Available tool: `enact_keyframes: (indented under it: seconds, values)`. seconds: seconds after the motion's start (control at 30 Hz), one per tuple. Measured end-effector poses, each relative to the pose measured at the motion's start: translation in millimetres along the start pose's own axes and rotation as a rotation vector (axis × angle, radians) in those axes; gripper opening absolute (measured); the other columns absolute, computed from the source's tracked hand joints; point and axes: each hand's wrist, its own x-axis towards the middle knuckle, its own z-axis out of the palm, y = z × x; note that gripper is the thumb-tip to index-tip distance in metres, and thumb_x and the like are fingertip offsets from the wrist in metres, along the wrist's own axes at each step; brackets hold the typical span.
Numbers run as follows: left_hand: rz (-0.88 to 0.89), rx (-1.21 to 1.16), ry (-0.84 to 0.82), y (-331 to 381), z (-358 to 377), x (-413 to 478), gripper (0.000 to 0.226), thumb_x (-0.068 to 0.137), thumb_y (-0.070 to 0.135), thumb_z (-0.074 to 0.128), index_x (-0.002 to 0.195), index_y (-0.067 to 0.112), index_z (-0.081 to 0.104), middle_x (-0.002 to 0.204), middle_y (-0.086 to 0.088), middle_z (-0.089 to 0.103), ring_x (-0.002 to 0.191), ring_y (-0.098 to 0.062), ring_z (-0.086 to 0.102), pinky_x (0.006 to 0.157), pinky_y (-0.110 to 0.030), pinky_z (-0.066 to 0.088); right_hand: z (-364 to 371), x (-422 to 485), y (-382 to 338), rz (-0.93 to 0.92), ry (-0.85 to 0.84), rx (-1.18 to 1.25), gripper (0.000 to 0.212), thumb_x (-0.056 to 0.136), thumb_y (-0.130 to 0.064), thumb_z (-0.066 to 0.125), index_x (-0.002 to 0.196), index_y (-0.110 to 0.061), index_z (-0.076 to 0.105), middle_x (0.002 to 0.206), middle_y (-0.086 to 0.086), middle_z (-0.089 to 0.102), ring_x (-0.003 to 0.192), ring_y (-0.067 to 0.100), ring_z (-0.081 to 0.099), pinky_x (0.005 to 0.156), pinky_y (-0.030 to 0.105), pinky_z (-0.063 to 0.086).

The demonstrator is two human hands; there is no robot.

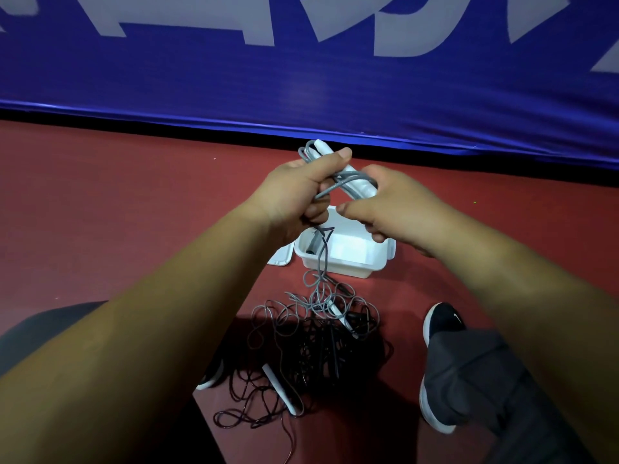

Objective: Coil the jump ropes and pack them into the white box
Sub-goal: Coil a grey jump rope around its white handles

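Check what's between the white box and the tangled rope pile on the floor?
Head view: a grey rope strand hanging from the left hand, looping onto red floor; nothing else.

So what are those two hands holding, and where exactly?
A grey jump rope: the left hand grips its coils against the white handle, the right hand holds the handle's lower end.

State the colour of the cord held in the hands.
The cord is grey, seen best in the head view.

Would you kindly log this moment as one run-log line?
step: coiling grey rope | left hand: grips rope and white handle | right hand: grips rope | white box: open | floor: rope tangle
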Motion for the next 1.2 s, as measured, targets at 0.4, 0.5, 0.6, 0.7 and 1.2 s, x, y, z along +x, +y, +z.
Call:
enact_keyframes:
  seconds: [0.4,0.5,0.6,0.7,1.2]
  values:
    - [-0.041,0.748,-0.268,21,-15,-11,0.064,0.107,0.059,0.045,0.094,0.001,0.068,0.056,-0.005,0.035,0.05,-0.02,0.024,0.054,-0.032,0.023,-16,3,9,0.1,0.098,-0.098,0.018,0.09,-0.013,0.061,0.106,-0.021,0.059,0.074,-0.001,0.078,0.057,0.024,0.057,0.054,0.037,0.051]
    - [-0.019,0.691,-0.394,27,-13,-19,0.048,0.11,0.045,0.048,0.095,0.003,0.065,0.057,-0.004,0.028,0.053,-0.02,0.018,0.05,-0.027,0.02,-18,3,8,0.137,0.119,-0.046,0.016,0.092,-0.009,0.058,0.107,-0.014,0.061,0.076,0.005,0.075,0.058,0.023,0.054,0.052,0.035,0.047]
    - [0.028,0.759,-0.48,34,-17,-24,0.041,0.11,0.037,0.049,0.1,0.001,0.065,0.06,-0.008,0.035,0.053,-0.021,0.026,0.047,-0.024,0.03,-19,2,6,0.147,0.059,0.065,0.015,0.094,-0.005,0.057,0.107,-0.011,0.06,0.073,0.008,0.063,0.053,0.018,0.045,0.049,0.031,0.037]
    - [0.024,0.874,-0.496,36,-27,-25,0.033,0.11,0.031,0.051,0.104,0.004,0.068,0.062,-0.008,0.049,0.053,-0.02,0.042,0.053,-0.026,0.039,-19,-1,1,0.148,-0.04,0.22,0.016,0.098,-0.002,0.058,0.107,-0.015,0.056,0.069,0.006,0.052,0.047,0.013,0.031,0.046,0.025,0.024]
    - [-0.069,1.057,-0.441,18,-45,-13,0.023,0.11,0.029,0.055,0.112,0.022,0.076,0.093,-0.007,0.078,0.081,-0.01,0.062,0.082,-0.027,0.049,-9,-11,-9,0.162,-0.122,0.644,0.01,0.102,-0.02,0.058,0.097,-0.012,0.057,0.084,0.008,0.057,0.05,0.009,0.023,0.04,0.017,0.014]
